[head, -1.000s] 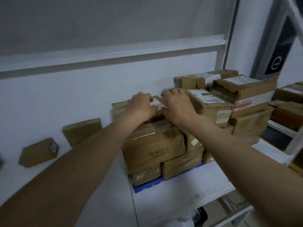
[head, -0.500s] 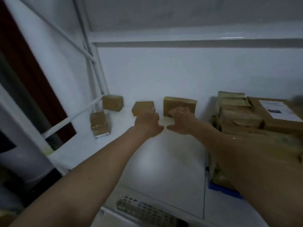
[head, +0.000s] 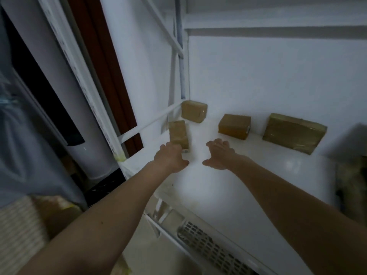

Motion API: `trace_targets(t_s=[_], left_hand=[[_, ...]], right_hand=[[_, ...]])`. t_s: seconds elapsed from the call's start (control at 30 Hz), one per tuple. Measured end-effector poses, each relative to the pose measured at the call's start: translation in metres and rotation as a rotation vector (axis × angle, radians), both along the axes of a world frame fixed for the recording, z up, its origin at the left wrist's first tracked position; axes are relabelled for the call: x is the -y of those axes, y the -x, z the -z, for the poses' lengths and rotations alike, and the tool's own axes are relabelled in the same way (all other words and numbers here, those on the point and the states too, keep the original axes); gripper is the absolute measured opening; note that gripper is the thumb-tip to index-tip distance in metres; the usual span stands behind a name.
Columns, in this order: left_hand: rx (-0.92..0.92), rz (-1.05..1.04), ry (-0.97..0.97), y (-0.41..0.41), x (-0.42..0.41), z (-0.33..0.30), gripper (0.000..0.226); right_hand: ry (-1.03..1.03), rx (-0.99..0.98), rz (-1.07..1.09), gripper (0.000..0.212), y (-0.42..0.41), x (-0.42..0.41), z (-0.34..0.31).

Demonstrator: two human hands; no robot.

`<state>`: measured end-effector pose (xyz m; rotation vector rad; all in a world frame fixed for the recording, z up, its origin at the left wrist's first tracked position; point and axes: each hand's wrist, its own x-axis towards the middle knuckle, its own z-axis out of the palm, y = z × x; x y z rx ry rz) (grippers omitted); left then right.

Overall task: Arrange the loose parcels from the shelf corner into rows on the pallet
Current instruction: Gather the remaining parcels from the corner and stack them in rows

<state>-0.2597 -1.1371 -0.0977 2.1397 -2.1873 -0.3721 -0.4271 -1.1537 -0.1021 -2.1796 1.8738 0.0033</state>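
White shelf boards and a white back wall meet at a corner framed by white metal posts, with a dark red panel beyond at left. Four brown parcels sit loose near that corner, apart from one another. Two bare hands reach in: the left hand touches the nearest parcel, fingers loosely curled; the right hand hovers empty, fingers spread.
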Motion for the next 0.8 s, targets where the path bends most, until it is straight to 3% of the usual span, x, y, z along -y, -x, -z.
trace_targets(t_s=[0.33, 0.8], left_hand=[[-0.054, -0.038, -0.096, -0.118, 0.041, 0.023, 0.068], [-0.188, -0.117, -0.198, -0.154, 0.099, 0.064, 0.077]], right_hand=[[0.08, 0.164, 0.136, 0.08, -0.108, 0.037, 0.024], [0.236, 0.152, 0.332, 0.08, -0.145, 0.123, 0.061]])
